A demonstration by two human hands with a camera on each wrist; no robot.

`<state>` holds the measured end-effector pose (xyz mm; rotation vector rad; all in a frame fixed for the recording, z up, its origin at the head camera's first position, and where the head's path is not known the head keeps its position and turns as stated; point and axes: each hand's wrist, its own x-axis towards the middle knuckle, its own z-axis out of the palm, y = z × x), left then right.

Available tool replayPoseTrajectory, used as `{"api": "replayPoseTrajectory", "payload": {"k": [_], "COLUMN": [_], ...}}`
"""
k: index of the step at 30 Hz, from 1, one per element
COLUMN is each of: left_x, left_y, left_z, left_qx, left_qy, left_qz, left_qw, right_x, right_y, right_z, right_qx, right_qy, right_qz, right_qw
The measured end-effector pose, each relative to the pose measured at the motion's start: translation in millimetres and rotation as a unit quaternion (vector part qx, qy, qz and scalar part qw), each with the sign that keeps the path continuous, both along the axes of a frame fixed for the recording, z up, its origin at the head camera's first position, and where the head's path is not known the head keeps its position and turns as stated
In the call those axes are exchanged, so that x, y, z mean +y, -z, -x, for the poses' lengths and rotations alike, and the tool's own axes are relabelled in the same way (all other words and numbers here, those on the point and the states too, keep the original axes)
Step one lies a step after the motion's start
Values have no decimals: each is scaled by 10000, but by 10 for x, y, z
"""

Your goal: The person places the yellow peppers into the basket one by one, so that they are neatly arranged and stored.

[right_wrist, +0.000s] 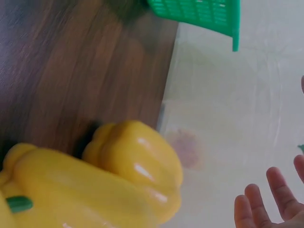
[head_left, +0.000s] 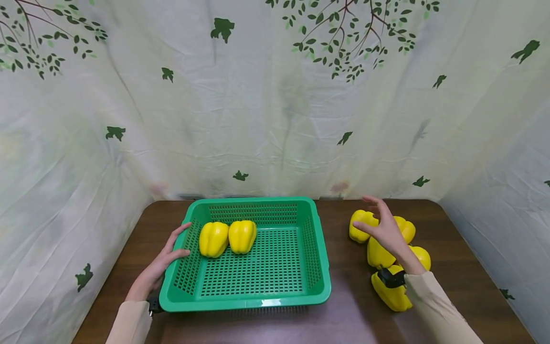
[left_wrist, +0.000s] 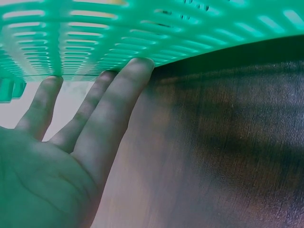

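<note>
A green perforated plastic basket (head_left: 258, 302) sits on the table with two yellow bell peppers (head_left: 213, 240) in its left part. My left hand (head_left: 161, 265) rests against the basket's left side. Its thumb and one finger reach over the rim, and in the left wrist view straight fingers (left_wrist: 111, 111) touch the slotted outer wall. To the right of the basket, several yellow bell peppers (head_left: 392, 289) lie in a group. Over them is my right hand (head_left: 386, 230), fingers spread and holding nothing. Bell peppers (right_wrist: 135, 166) appear below it in the right wrist view.
The brown wooden table (head_left: 339, 306) carries everything. Behind it and at both sides hangs a pale curtain (head_left: 258, 119) with printed leaves and branches. A stretch of tabletop separates the basket from the pepper group.
</note>
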<state>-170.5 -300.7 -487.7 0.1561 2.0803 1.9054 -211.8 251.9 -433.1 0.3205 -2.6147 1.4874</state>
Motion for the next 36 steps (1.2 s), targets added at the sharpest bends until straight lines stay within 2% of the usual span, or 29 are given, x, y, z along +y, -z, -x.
{"api": "replayPoseTrajectory", "payload": {"k": [10, 22, 29, 36], "left_x": [2, -5, -4, -7], "left_y": [1, 3, 8, 4], "left_z": [-1, -6, -2, -2], "left_qx": [2, 6, 17, -5], "left_qy": [24, 23, 14, 23], "left_qz": [-23, 14, 15, -20], "left_qw": [10000, 10000, 10000, 10000], "right_x": [123, 172, 177, 109], "right_y": [83, 142, 149, 149], "right_z": [13, 58, 76, 61], "right_qx": [-341, -659, -1000, -1107], "right_qy": [84, -66, -58, -110], "right_qz": [-580, -999, -1106, -1135], "right_qw": [9977, 9928, 9888, 9873]}}
